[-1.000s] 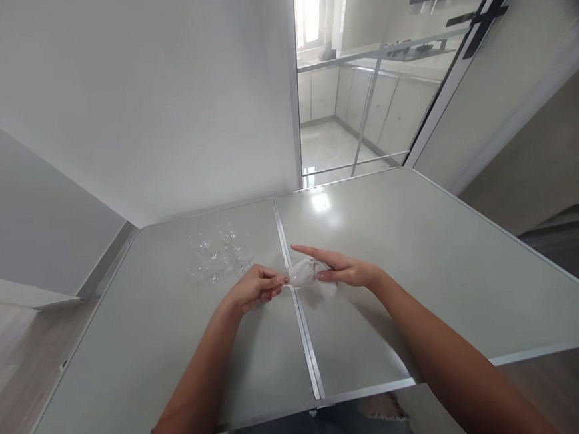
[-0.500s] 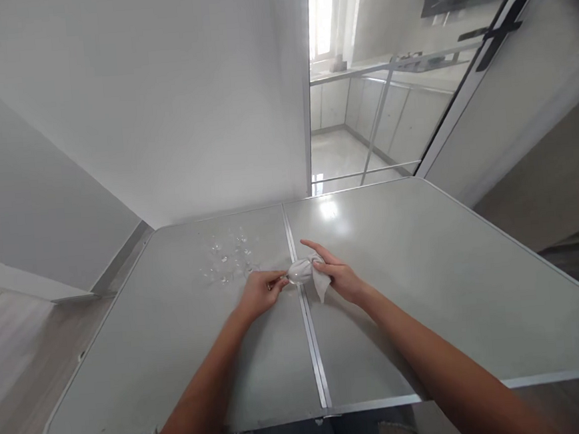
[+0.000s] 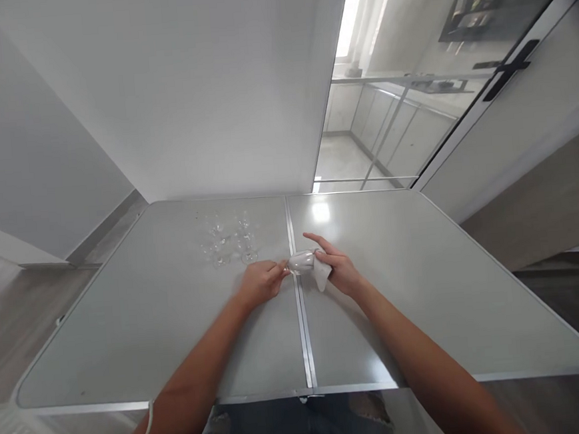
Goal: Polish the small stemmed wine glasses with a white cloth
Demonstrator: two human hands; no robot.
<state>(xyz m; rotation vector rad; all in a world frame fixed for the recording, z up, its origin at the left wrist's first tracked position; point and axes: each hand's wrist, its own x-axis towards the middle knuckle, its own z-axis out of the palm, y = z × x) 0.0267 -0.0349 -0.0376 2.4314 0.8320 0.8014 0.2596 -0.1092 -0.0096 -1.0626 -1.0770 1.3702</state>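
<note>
A clear stemmed glass (image 3: 300, 262) lies on its side in the air above the table's middle seam. My left hand (image 3: 263, 280) pinches it at the stem end, fingers closed. In my right hand (image 3: 341, 270) is a white cloth (image 3: 323, 274), held at the glass's mouth, with part of it pushed inside the bowl. A corner of the cloth hangs below the fingers, and my right index finger points away from the glass. Several clear stemmed glasses (image 3: 248, 247) stand on the table to the left, beyond my left hand.
The pale folding table (image 3: 426, 300) has a metal rim and a metal seam (image 3: 306, 349) down its middle. A white wall rises behind it. At the back right is a glass-paned door with a black handle (image 3: 508, 69). A cable (image 3: 148, 425) hangs by the front left edge.
The camera view has tilted and shifted a little. My left hand has rolled, so its back now faces up more. Both hands still hold the glass and the cloth.
</note>
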